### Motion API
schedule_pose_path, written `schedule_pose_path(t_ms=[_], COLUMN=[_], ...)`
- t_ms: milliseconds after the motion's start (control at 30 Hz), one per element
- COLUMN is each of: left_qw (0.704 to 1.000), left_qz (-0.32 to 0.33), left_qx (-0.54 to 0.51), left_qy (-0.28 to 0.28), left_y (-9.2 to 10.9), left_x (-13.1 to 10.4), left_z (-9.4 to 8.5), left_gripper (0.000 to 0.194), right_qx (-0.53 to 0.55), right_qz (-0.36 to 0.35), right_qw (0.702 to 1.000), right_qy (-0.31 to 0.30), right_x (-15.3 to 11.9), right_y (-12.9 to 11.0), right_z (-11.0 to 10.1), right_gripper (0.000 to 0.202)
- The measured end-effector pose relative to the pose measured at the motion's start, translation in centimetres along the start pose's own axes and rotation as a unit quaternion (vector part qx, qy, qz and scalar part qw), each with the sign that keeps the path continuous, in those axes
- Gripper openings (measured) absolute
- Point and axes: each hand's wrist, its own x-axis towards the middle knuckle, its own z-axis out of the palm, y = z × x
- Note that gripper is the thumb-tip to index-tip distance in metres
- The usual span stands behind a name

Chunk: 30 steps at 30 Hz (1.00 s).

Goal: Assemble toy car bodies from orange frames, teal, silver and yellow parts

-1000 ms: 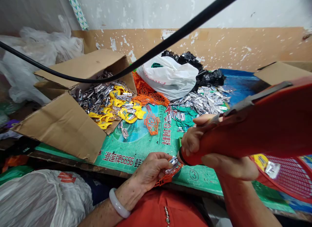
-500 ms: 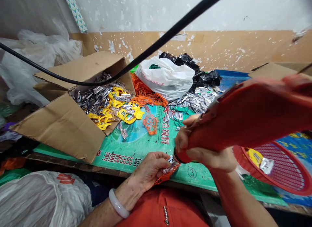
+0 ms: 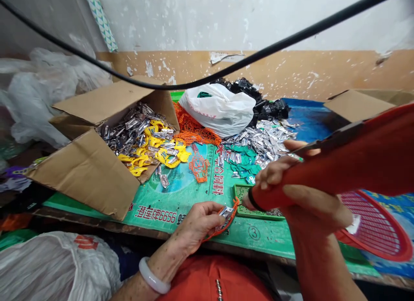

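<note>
My left hand (image 3: 201, 223) pinches an orange plastic frame (image 3: 236, 205) together with a silver plastic piece (image 3: 226, 211), just above the table's front edge. Wrapped around a red power screwdriver (image 3: 349, 163) is my right hand (image 3: 304, 202). The tool's nose points left and down over a shallow green tray (image 3: 258, 215) of tiny parts, too small to make out, and partly hides it. Another orange frame (image 3: 198, 168) lies flat on the green printed sheet (image 3: 190, 193). Green plastic parts (image 3: 247, 161) with silver pieces rest beyond the tray.
A cardboard box (image 3: 87, 171) on its side spills silver and yellow parts (image 3: 168, 154). Behind stand a white plastic bag (image 3: 220, 111), black parts (image 3: 274, 109) and a silver heap (image 3: 268, 137). A red basket (image 3: 378, 232) sits right. A black cable (image 3: 200, 82) hangs across the view.
The screwdriver and my right hand have moved right, uncovering the green tray. My left hand stays nearly in place, with the orange frame tilted up more. The cable has shifted.
</note>
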Motion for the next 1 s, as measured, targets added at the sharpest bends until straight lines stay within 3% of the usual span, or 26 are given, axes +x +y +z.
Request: schedule_pose_path(t_ms=[167,233,367,633,1000], left_qw=[1.0,1.0,0.999,0.999,0.999], left_qz=[0.003,-0.014,-0.032,-0.025,-0.032], left_qx=[0.026,0.014,-0.005,-0.006,0.002], left_qy=[0.0,0.008,0.022,0.028,0.018], left_y=[-0.5,-0.7,-0.6,0.1,0.3], left_x=[0.5,0.9,1.4,1.7,2.1], left_z=[-0.6,-0.9,-1.3,-1.2,-1.0], left_gripper=[0.018,0.02,0.026,0.025,0.026], right_qx=[-0.065,-0.114,-0.153,-0.152,-0.144], right_qz=[-0.038,-0.032,-0.018,-0.011,0.005], right_qw=[0.983,0.972,0.966,0.972,0.974], right_qy=[0.169,0.204,0.207,0.179,0.173], right_x=[1.1,1.2,0.9,1.1,1.1], right_y=[1.4,2.7,4.8,6.8,7.0], right_z=[-2.8,-4.1,-5.7,-5.8,-5.7], right_gripper=[0.038,0.027,0.021,0.016,0.015])
